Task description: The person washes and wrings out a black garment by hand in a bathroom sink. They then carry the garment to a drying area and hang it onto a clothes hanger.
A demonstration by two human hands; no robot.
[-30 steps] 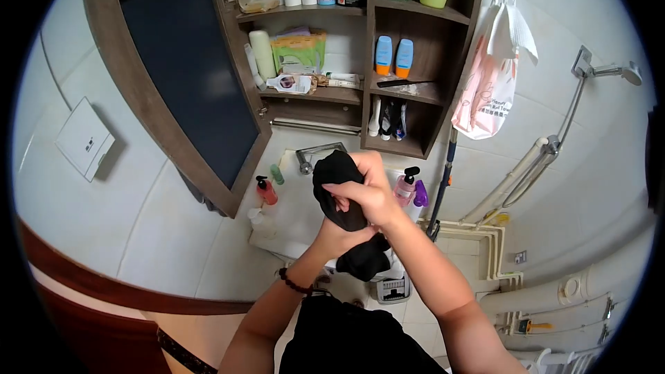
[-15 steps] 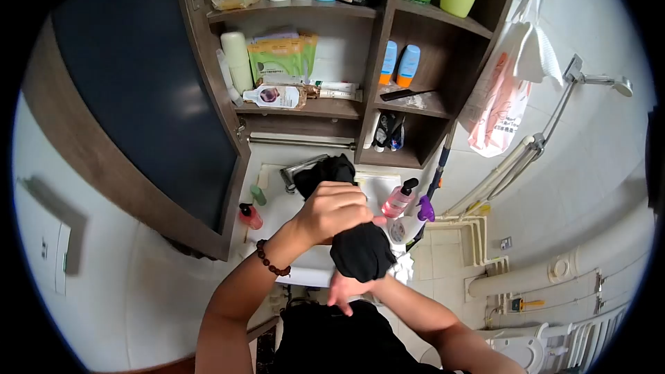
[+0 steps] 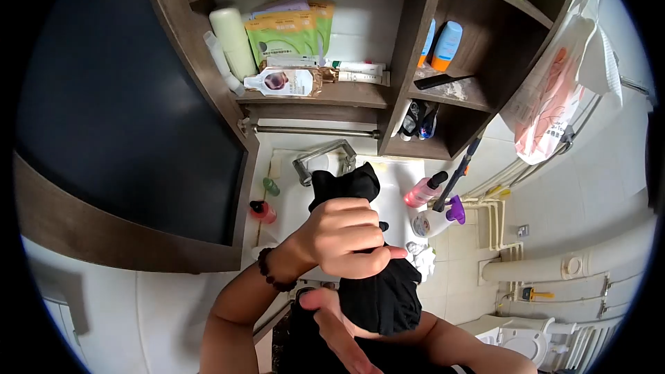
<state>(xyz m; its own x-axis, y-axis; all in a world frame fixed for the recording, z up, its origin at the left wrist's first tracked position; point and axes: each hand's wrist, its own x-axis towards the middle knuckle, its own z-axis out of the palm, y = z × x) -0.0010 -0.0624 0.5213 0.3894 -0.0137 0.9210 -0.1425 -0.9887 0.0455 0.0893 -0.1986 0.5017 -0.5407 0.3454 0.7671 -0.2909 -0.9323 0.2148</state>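
Since the earlier frame, the right hand (image 3: 339, 332) has moved lower, nearer to the person's body, and the upper end of the black cloth (image 3: 388, 301) no longer covers part of the tap (image 3: 318, 153), which now shows more fully. The view has shifted too, so the shelf cabinet (image 3: 315, 97) looks larger.

The left hand (image 3: 350, 239), with the bead bracelet (image 3: 273, 273) on its wrist, has the fingers curled together and clamped on the middle of the cloth; one fingertip sticks out toward the right side. The right hand is below the left one. One digit points to the left and is apart from another, which points down to the body. The rest of this hand is partly hidden, because the cloth lies in front of the wrist — I cannot tell if any finger grips it.

The cloth is between the sink (image 3: 395, 197) and the person's body. Its long axis goes from the tap side down toward the body, with the lower part leaning a little to the right. The upper end is bunched just in front of the tap; the lower end is wider and loose. The pink bottle (image 3: 420, 192) and the spray bottle (image 3: 429, 223) stand to the right, apart from both hands.
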